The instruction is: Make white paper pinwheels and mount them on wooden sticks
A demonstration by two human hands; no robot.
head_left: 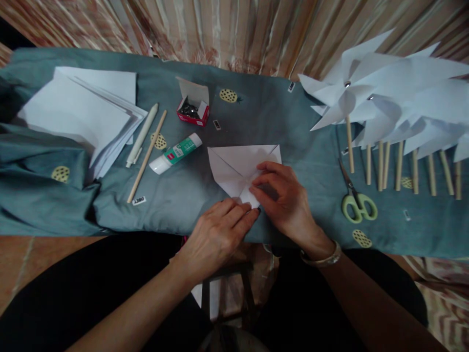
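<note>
Blue-green cloth (pixel 311 161) under everything. White pinwheels (pixel 388 73) overlap at the far right. Creased paper sheet (pixel 238 159) lies centrally on the cloth, mostly beyond the left fingertips and left of the right ones; its folded near corner is between the hands. Left hand (pixel 220 227): thumb and fingers grasping that corner. Right hand (pixel 286 200): fingers bent, tips on the sheet; cannot tell whether pinching. Green-handled scissors (pixel 359 207) to its right.
</note>
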